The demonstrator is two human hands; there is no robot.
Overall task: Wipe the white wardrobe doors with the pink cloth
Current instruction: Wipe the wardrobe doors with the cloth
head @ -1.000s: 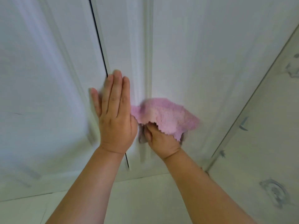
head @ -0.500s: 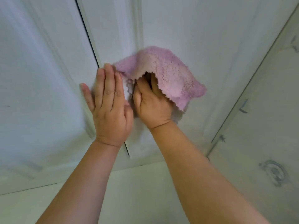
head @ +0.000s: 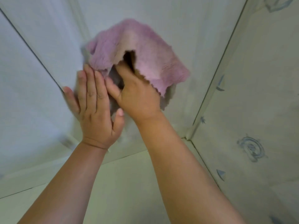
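1. Nearest to the camera, two bare forearms are reaching away from the viewer toward the white wardrobe doors (head: 186, 38), the left arm coming from the lower left and the right arm from the lower middle.
2. The left hand (head: 95, 110) is lying flat on the door surface with its fingers straight and close together and its thumb spread to the right; it is gripping nothing, and it is covering part of the dark gap (head: 32, 50) between two door panels.
3. The right hand (head: 137, 96) is just beside the left hand, on its right, and its thumb is almost touching the left fingers. Its fingers are going under the pink cloth (head: 145, 62) and are hidden there, so I cannot tell if they are curled around the cloth or pressing it flat.
4. The pink cloth is lying over the far part of the right hand and against the door, farther than both wrists. It is looking fluffy, pale pink to lilac, with a wavy edge, and it is folded so that a dark opening is showing above the hand. It is a little blurred.
5. To the right, a patterned wall (head: 258, 110) with pale blue shapes is meeting the wardrobe at a corner.
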